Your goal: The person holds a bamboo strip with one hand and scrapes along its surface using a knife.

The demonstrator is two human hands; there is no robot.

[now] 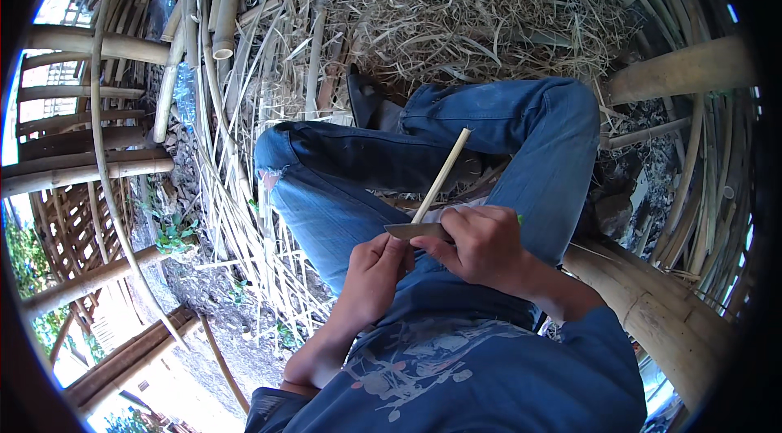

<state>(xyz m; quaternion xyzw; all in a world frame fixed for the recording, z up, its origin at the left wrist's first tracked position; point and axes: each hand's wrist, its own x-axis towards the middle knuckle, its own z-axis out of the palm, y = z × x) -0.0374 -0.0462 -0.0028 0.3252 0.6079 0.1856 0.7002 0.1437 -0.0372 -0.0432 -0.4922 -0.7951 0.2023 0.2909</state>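
Observation:
A pale bamboo strip [442,174] slants up and away from between my hands over my lap. My left hand [373,276] is closed around its near end, the thumb against the tip of the blade. In my right hand [486,247] is a knife [411,231], gripped by the handle. Its short flat blade points left and lies across the strip close to my left thumb. My right fingers cover most of the handle, and the strip's near end is hidden behind the blade and hands.
My bent legs in blue jeans [538,189] frame the work. Dry shavings [489,34] heap beyond my feet. Long thin bamboo strips [236,197] lie along my left. A thick bamboo pole [652,311] runs close by my right side, and a bamboo lattice [77,229] stands far left.

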